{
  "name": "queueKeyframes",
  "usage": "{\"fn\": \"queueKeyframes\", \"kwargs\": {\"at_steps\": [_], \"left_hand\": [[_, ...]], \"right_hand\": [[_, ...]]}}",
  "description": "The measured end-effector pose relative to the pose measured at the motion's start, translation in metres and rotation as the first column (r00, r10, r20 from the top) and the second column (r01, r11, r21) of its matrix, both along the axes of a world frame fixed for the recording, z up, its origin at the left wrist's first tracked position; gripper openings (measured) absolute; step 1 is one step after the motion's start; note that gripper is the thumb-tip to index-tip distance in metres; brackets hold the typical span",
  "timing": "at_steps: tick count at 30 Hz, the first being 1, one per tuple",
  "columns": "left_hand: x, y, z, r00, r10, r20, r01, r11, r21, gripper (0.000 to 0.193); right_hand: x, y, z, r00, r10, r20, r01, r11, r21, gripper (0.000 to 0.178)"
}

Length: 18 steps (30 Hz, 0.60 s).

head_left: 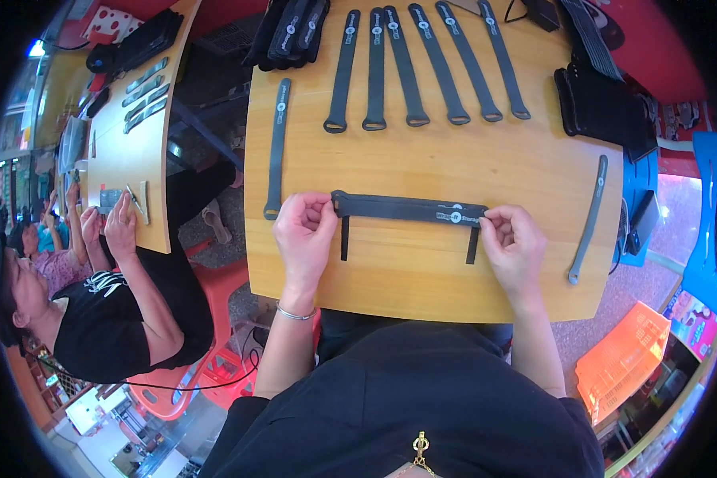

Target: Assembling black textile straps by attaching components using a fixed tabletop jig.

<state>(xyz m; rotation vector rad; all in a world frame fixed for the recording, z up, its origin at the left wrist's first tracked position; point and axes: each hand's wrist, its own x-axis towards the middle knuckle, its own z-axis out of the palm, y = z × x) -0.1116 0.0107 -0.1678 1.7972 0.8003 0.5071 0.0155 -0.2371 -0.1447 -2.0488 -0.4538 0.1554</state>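
My left hand point(304, 235) pinches the looped end of a dark hook-and-loop strap point(402, 209), which is stretched level above the near part of the table. At its other end my right hand point(516, 248) holds it between thumb and fingers. A second strap seems to lie against it, edges nearly lined up. Two thin black strips, a left one point(344, 240) and a right one point(472, 247), show below the held strap near its ends. Single grey straps lie on either side, one by my left hand point(277, 151) and one to the right point(589, 219).
Several straps lie in a row at the table's point(422, 279) far side, loops toward me. Black strap stacks sit at the far left point(288, 36) and far right point(601, 111). An orange basket point(621, 362) stands lower right. At left, another person point(119, 311) works at a separate table point(127, 159).
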Motion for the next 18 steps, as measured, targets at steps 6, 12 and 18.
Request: {"fn": "queueKeyframes", "kwargs": {"at_steps": [6, 12, 18], "left_hand": [[-0.0011, -0.0005, -0.0012, 1.0, 0.006, 0.005, -0.006, 1.0, -0.001, 0.01], [-0.0015, -0.0003, -0.001, 1.0, 0.004, 0.003, -0.004, 1.0, 0.001, 0.01], [0.0004, -0.0011, 0.0003, 1.0, 0.008, -0.003, -0.008, 1.0, 0.003, 0.01]], "right_hand": [[-0.001, -0.0004, 0.0002, 1.0, -0.021, -0.014, 0.02, 0.999, -0.027, 0.014], [-0.0006, -0.0009, -0.001, 0.999, -0.039, -0.005, 0.039, 0.998, -0.051, 0.022], [0.0005, -0.0016, -0.0051, 0.999, -0.049, -0.003, 0.048, 0.997, -0.06, 0.025]]}}
